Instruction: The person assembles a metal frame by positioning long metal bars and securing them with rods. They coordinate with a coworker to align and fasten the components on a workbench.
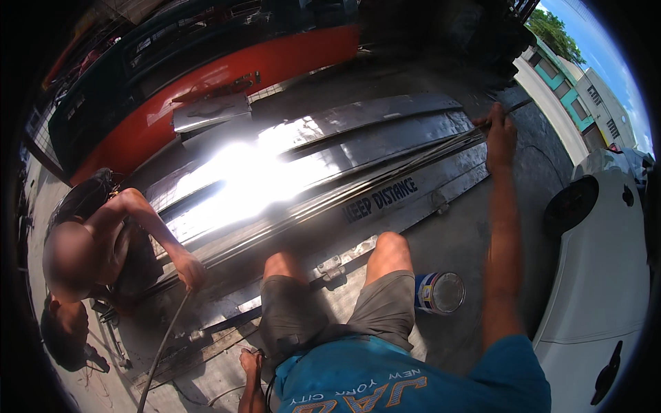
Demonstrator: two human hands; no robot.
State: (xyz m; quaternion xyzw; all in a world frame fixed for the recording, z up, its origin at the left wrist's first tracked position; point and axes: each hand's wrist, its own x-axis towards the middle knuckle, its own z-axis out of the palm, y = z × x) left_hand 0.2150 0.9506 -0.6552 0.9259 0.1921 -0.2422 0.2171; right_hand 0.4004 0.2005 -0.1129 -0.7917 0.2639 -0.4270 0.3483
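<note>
At the far right end of a long metal panel, my right arm is stretched out. My right hand is closed around a thin metal rod, whose dark end sticks out past the fist. Several long, thin metal strips run lengthwise over the panel toward that hand. Low beside my left thigh, my left hand has curled fingers; what they hold, if anything, is too small to make out. My bare knees are at the panel's near edge.
At left a crouching person's hand grips a dark cable. A paint can stands right of my knee. More shiny metal panels lie beyond, with strong glare. A red vehicle panel is behind; a white car stands right.
</note>
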